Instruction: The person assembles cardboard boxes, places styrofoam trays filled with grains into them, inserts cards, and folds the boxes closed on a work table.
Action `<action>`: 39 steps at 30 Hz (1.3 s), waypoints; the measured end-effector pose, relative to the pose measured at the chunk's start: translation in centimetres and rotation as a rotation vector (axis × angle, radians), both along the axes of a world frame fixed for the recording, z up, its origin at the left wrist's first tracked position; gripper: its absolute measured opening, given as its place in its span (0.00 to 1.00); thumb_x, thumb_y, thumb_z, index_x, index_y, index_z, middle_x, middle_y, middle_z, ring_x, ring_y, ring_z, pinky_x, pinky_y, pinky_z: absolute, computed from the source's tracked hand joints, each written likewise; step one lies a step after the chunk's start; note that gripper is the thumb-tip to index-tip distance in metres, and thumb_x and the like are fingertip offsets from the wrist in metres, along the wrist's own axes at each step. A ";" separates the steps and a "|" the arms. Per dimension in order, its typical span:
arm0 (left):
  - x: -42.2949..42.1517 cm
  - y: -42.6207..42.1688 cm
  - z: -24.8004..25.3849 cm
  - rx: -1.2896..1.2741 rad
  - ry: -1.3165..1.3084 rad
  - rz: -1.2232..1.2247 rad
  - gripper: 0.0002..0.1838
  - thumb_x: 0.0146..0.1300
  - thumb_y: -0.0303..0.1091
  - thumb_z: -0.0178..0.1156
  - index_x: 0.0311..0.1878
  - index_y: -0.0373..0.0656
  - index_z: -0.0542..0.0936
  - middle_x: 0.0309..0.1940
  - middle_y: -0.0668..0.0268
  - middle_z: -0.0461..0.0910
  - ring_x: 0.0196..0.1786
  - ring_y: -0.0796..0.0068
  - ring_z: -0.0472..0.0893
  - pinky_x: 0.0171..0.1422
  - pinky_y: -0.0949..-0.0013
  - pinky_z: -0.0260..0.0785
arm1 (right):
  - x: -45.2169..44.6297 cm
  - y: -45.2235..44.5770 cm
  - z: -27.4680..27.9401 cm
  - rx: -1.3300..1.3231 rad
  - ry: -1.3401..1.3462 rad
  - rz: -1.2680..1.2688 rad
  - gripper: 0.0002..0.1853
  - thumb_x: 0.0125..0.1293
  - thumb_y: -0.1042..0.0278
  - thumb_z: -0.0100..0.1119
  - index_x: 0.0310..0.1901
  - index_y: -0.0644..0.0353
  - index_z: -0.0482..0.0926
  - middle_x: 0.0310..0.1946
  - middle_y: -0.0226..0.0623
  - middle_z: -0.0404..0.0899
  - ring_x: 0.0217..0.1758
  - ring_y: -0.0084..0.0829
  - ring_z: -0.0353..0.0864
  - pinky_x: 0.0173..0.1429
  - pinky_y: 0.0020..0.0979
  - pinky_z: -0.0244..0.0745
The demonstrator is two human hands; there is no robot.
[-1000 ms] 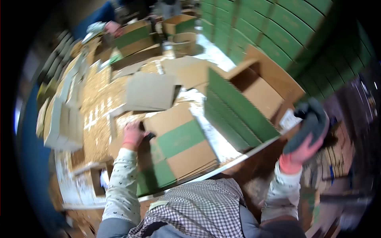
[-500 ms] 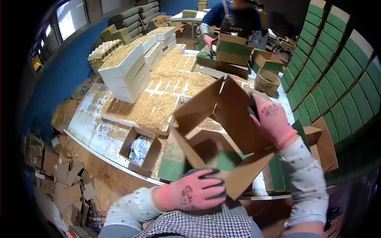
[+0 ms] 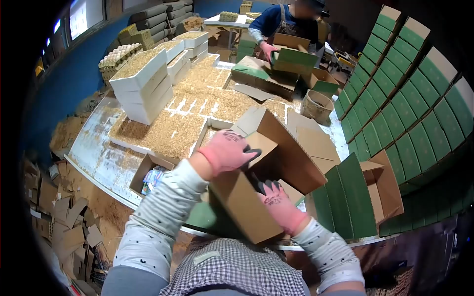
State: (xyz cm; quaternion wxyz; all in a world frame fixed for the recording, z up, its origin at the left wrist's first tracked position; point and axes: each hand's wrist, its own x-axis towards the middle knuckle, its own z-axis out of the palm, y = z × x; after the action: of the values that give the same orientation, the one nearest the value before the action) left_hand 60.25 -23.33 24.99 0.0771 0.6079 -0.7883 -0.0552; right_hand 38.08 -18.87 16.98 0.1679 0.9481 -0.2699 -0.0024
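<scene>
Between my two pink gloves with dark fingertips is an open brown cardboard box [image 3: 294, 148], tilted on the table with its flaps standing at angles. My left hand [image 3: 229, 152] grips its left side from above, thumb pointing right over the opening; some of its fingers are hidden. Lower down, my right hand [image 3: 281, 204] holds the right edge of the near flap [image 3: 247, 207], fingertips bent inward. A green printed cardboard piece [image 3: 212, 214] lies below the box at the left. To the right stands a green cardboard panel [image 3: 345, 197], beside an open carton [image 3: 385, 187].
Wood-shaving-filled white trays [image 3: 163, 130] cover the table's left, with a stack of white foam boxes [image 3: 143, 91]. A small box of colourful packets [image 3: 153, 177] sits near the edge. Green cartons [image 3: 414, 108] rise at right. A co-worker [image 3: 281, 29] handles another box [image 3: 296, 61] opposite.
My left hand has moved up and across to the box's far left side. My right hand has come down to the near flap. The box has turned, and its flaps are folded differently.
</scene>
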 end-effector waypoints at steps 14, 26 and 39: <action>4.6 5.9 -2.2 -0.574 0.650 0.008 0.26 0.60 0.50 0.53 0.50 0.37 0.75 0.35 0.56 0.79 0.41 0.57 0.78 0.51 0.59 0.67 | -6.4 -4.2 6.9 1.168 -1.184 -0.591 0.24 0.62 0.62 0.55 0.57 0.66 0.70 0.34 0.41 0.81 0.33 0.31 0.80 0.43 0.32 0.76; 16.9 5.9 -35.4 -0.087 0.335 0.785 0.32 0.69 0.48 0.44 0.68 0.36 0.57 0.71 0.46 0.45 0.73 0.45 0.46 0.74 0.49 0.42 | -2.0 -2.7 2.9 0.531 -0.015 -0.043 0.16 0.41 0.50 0.70 0.30 0.47 0.81 0.25 0.28 0.77 0.30 0.34 0.77 0.36 0.34 0.70; 14.8 -2.6 -18.3 -0.665 2.301 1.035 0.41 0.58 0.36 0.62 0.71 0.54 0.51 0.57 0.50 0.68 0.58 0.58 0.70 0.68 0.58 0.54 | -1.3 -3.3 3.3 0.557 -0.046 -0.050 0.20 0.42 0.50 0.69 0.38 0.45 0.81 0.30 0.25 0.81 0.34 0.30 0.79 0.41 0.30 0.71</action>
State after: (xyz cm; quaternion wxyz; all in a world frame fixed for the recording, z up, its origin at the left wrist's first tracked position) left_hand 75.07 -25.91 6.73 0.8615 0.3958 0.0775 -0.3084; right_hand 36.81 -22.14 20.32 -0.1056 0.9506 -0.2857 -0.0591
